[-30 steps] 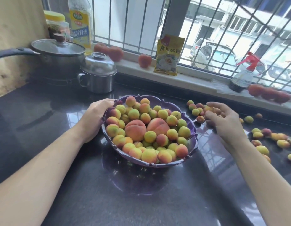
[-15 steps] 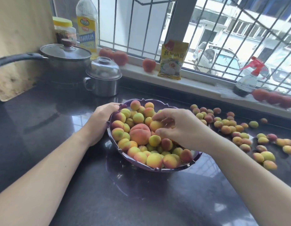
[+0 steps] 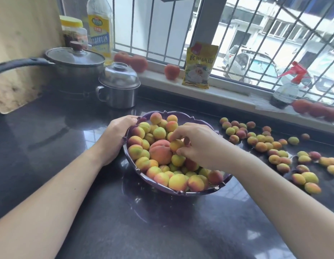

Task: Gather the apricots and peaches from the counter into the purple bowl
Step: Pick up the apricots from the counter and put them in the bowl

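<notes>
A dark glossy worktop [image 3: 50,146] fills the frame. At centre stands the purple bowl [image 3: 162,190]; loose apricots [image 3: 274,148] are scattered at right. A lidded saucepan [image 3: 74,66] and a steel pot [image 3: 119,88] stand upper left.

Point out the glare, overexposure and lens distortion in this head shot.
Head view: window light glares off the dark counter left of the bowl; the street outside is overexposed; the wide lens bows the window bars and stretches both forearms at the bottom corners; the fruit in the bowl and the loose apricots on the right stay fairly sharp.
</notes>
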Action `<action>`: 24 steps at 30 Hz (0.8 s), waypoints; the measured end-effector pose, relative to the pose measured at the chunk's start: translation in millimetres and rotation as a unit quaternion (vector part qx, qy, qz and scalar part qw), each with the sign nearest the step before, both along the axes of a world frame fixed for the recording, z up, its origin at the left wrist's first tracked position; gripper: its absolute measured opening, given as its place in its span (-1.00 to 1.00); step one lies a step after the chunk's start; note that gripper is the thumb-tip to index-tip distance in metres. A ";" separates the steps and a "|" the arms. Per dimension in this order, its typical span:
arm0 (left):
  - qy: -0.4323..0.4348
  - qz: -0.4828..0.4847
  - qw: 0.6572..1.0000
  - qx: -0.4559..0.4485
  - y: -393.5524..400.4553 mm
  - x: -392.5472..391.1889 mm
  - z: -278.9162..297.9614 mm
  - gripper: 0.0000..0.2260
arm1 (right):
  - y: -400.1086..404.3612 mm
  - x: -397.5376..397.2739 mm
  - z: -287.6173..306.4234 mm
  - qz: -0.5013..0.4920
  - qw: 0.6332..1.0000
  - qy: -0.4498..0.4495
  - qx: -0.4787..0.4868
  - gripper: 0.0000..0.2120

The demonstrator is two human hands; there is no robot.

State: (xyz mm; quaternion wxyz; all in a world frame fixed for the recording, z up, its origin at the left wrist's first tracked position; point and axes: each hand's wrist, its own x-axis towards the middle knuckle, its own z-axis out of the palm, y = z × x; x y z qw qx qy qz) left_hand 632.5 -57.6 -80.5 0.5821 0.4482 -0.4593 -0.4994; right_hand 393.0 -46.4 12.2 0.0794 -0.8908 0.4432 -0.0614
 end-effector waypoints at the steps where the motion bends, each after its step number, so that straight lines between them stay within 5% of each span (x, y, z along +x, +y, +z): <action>1: 0.001 0.001 1.000 0.000 0.1 -0.3 0.0 -0.56 | -0.5 0.2 1.5 0.002 1.000 0.008 0.007 -0.67; 3: 0.000 -0.001 1.000 0.001 0.5 -0.9 0.1 -0.54 | -0.3 -2.4 7.5 0.010 1.000 0.006 0.022 -0.63; 6: 0.003 -0.001 1.000 -0.001 1.1 -1.4 0.7 -0.54 | -3.3 -23.8 18.7 -0.049 0.987 -0.153 -0.010 -0.68; 10: -0.002 0.005 1.000 0.000 -0.5 -2.9 0.6 -0.58 | -36.8 -88.0 -11.8 -0.249 0.907 -0.304 -0.152 -0.79; 14: 0.001 0.016 1.000 -0.004 -0.2 -3.5 0.6 -0.65 | -53.6 -138.1 -84.0 -0.361 0.886 -0.228 -0.181 -0.73; 24: -0.009 0.032 0.999 -0.029 7.2 -9.5 3.6 -0.56 | -82.2 -139.6 -104.3 -0.337 0.926 -0.085 -0.150 -0.60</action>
